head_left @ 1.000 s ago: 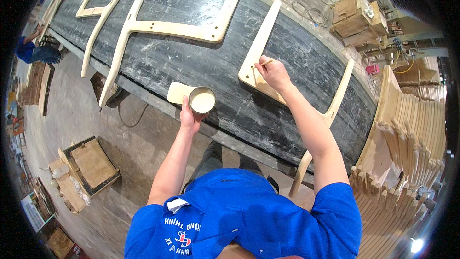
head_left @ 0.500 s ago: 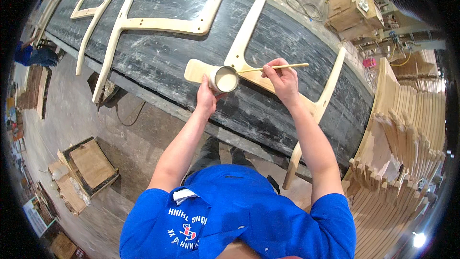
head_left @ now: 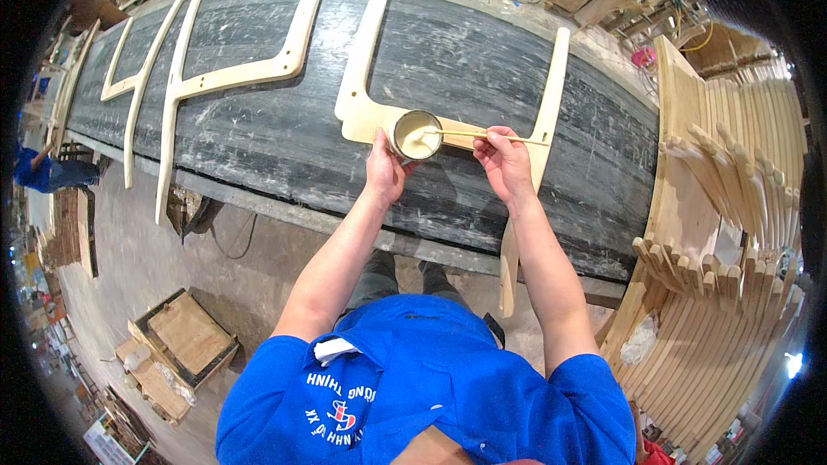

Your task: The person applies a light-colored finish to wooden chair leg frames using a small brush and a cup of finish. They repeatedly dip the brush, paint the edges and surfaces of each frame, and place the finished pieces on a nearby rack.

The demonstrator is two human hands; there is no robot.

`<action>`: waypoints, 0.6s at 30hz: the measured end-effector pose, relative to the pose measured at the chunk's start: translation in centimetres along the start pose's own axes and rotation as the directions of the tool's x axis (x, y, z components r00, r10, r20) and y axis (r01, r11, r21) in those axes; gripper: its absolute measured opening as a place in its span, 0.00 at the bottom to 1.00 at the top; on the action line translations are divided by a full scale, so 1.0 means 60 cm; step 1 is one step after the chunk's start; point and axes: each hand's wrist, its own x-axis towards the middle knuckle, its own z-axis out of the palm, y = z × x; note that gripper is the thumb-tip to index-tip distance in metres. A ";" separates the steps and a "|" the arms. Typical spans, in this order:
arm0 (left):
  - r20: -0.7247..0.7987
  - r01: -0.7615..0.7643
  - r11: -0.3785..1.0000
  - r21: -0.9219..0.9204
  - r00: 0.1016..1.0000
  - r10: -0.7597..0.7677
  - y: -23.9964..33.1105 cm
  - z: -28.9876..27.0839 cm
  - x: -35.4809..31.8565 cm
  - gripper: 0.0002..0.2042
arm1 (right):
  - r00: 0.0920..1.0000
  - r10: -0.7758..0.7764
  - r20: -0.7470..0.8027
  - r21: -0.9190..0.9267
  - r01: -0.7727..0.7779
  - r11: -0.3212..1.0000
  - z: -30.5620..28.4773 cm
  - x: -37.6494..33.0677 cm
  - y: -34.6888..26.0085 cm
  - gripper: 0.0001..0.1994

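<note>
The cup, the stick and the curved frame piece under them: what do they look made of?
Cup: apparently metal, dull grey rim, holding creamy liquid. Stick: thin, pale, likely wood or bamboo. Frame piece: bare light wood, unfinished, probably bent plywood. Left hand holds the cup, right hand the stick.

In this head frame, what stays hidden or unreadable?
- Stick tip: sunk in the cream liquid of the cup.
- Cup's wall: covered by the left hand.
- Right hand fingertips: curled under.
- Curved wooden frame: middle hidden by cup and hands.
- Stacked wooden parts: cut by the fisheye rim.
</note>
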 end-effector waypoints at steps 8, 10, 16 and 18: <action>0.096 0.013 0.997 -0.081 0.995 -0.006 -0.077 0.082 0.029 0.26 | 0.944 0.031 -0.329 0.012 -0.028 1.000 -0.055 -0.004 0.004 0.08; 0.070 0.042 0.997 -0.068 0.997 -0.037 -0.082 0.082 0.035 0.26 | 0.948 -0.053 -0.315 -0.026 0.048 0.999 -0.066 0.002 -0.013 0.08; -0.054 -0.031 0.996 -0.088 0.998 0.026 -0.064 0.009 0.043 0.26 | 0.889 -0.456 0.030 -0.689 0.349 0.635 -0.061 0.018 -0.072 0.08; -0.091 -0.058 0.996 -0.065 0.995 0.052 -0.053 -0.015 0.030 0.26 | 0.868 -0.471 0.160 -0.855 0.360 0.374 -0.056 0.019 -0.072 0.09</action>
